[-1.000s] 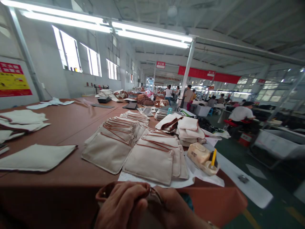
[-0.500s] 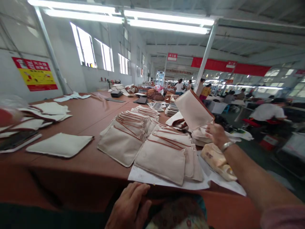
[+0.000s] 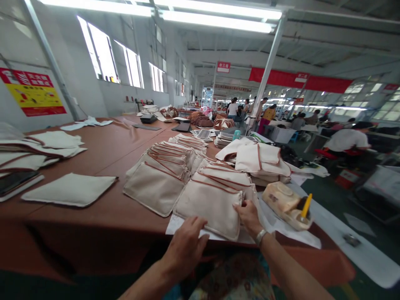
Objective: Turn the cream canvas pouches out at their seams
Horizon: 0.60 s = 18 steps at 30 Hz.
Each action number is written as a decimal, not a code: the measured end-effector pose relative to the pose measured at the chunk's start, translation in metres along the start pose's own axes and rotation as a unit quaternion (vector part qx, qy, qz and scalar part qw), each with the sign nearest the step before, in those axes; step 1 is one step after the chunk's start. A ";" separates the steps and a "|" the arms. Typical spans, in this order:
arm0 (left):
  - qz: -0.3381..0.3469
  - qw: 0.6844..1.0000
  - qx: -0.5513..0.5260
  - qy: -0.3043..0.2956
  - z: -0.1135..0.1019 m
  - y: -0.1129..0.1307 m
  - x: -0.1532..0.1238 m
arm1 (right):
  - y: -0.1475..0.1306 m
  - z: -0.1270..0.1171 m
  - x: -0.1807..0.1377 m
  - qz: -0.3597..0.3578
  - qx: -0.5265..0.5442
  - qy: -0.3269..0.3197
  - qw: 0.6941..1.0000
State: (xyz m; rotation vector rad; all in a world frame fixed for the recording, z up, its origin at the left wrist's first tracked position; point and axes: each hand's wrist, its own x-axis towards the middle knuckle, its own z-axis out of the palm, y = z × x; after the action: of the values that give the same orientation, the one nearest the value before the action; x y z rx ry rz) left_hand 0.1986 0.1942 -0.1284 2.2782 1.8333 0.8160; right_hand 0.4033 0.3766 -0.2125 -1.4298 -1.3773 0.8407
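Note:
Beige fabric pouches with brown edging lie in overlapping rows on the brown-covered table. At the right edge of the front pouch, my right hand has its fingers closed on the corner. My left hand is by that pouch's lower edge, fingers stretched and thumb apart, holding nothing; whether the fingertips touch the cloth is unclear. Left of it, in another row, rests a second pouch. To the right, one more pouch lies on top of a stack.
A cut-open plastic container with a yellow-handled tool stands at the right. One flat beige piece lies at left, beside a pile of panels and a dark phone-like object. People sit and stand farther back.
My right hand has let go of the raised pouch, which now lies on the right stack, and has come down to the front pouch. My left hand has moved up and right towards it.

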 end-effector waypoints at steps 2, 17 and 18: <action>0.018 0.999 0.036 0.012 0.006 0.002 0.039 | 0.001 -0.002 -0.007 -0.022 0.007 0.000 1.000; 0.079 0.991 0.005 -0.109 0.048 0.010 0.160 | -0.018 -0.024 -0.004 0.026 0.214 -0.165 0.962; 0.076 0.991 -0.004 -0.112 0.045 0.010 0.158 | -0.022 -0.023 0.000 0.035 0.223 -0.173 0.959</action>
State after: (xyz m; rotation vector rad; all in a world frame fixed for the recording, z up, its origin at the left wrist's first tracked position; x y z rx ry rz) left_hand 0.2484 0.3500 -0.1097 2.4158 1.5753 0.5552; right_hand 0.4173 0.3714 -0.1849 -1.0144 -1.2814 1.3995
